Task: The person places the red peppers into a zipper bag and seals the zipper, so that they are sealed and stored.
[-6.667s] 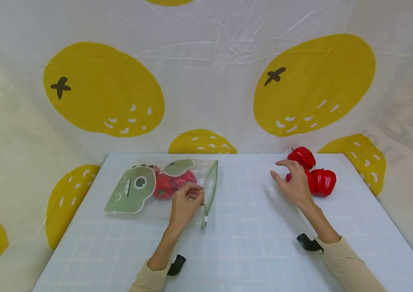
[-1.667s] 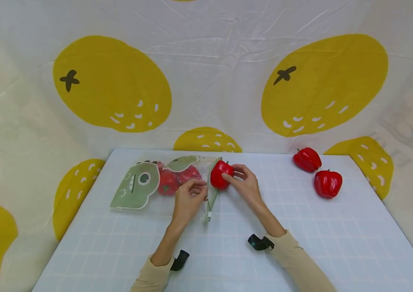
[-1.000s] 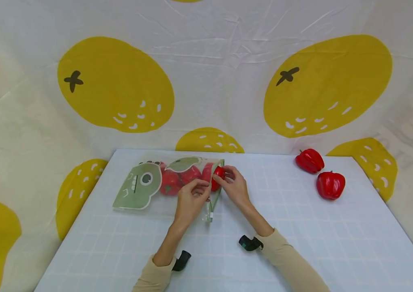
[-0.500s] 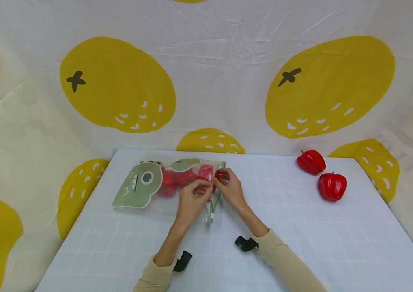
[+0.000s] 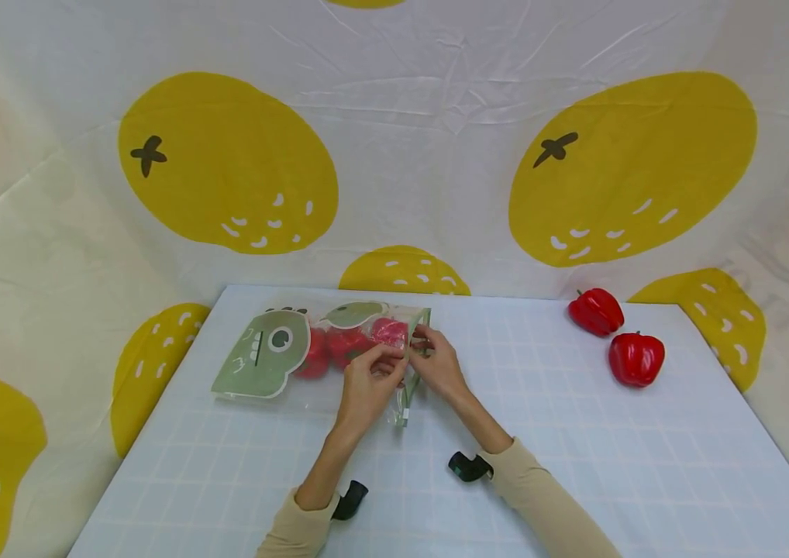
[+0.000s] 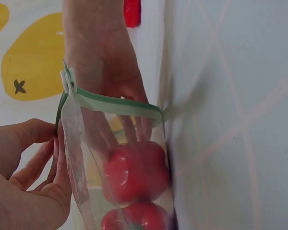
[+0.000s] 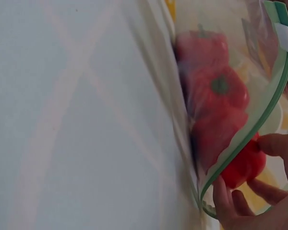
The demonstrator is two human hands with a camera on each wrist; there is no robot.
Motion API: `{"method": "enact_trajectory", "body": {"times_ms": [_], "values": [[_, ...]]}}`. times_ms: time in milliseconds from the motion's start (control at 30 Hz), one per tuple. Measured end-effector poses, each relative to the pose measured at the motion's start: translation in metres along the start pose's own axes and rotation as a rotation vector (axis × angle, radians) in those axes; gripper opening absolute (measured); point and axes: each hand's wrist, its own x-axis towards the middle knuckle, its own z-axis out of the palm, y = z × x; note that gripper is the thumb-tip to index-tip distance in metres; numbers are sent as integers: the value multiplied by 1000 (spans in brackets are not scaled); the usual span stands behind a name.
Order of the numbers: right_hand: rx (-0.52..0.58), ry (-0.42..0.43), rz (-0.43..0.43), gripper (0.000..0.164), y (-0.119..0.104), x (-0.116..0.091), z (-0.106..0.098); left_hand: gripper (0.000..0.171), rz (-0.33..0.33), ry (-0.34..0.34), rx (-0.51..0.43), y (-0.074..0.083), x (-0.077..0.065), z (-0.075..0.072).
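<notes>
A clear zip bag [image 5: 325,395] with a green dinosaur print lies on the table, its mouth facing right. My left hand [image 5: 366,387] pinches the near side of that mouth between thumb and fingers. Through the mouth reach the fingers of my right hand [image 5: 439,364]. They hold a red bell pepper [image 7: 242,167] just inside the green zip edge [image 7: 259,124], thumb on one side and fingers on the other. In the left wrist view this pepper [image 6: 137,170] touches another pepper [image 6: 137,218] deeper in the bag. A white slider [image 7: 285,38] sits at one end of the zip.
Two more red bell peppers, one behind [image 5: 597,312] and one in front [image 5: 636,359], stand at the table's back right. A white cloth with yellow fruit shapes [image 5: 227,163] hangs behind the table [image 5: 541,434], which has a pale checked cover.
My right hand has taken a pepper from the group at right, carried it left and slid it through the bag's mouth. The peppers inside have shifted left; my left hand has kept its pinch.
</notes>
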Motion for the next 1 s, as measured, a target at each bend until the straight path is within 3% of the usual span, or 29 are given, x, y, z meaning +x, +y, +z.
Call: {"method": "enact_trajectory", "body": {"times_ms": [233, 567, 867, 1000], "values": [[8, -24, 34, 46, -1, 2, 2, 11, -2, -8, 6, 1, -1, 0], [-4, 12, 2, 29, 3, 11, 9, 10, -14, -21, -6, 2, -1, 0], [14, 20, 12, 33, 4, 17, 14, 12, -30, -11, -7, 11, -2, 1], [25, 21, -25, 34, 4, 18, 16, 13, -23, -10, -4, 2, 0, 1]]}}
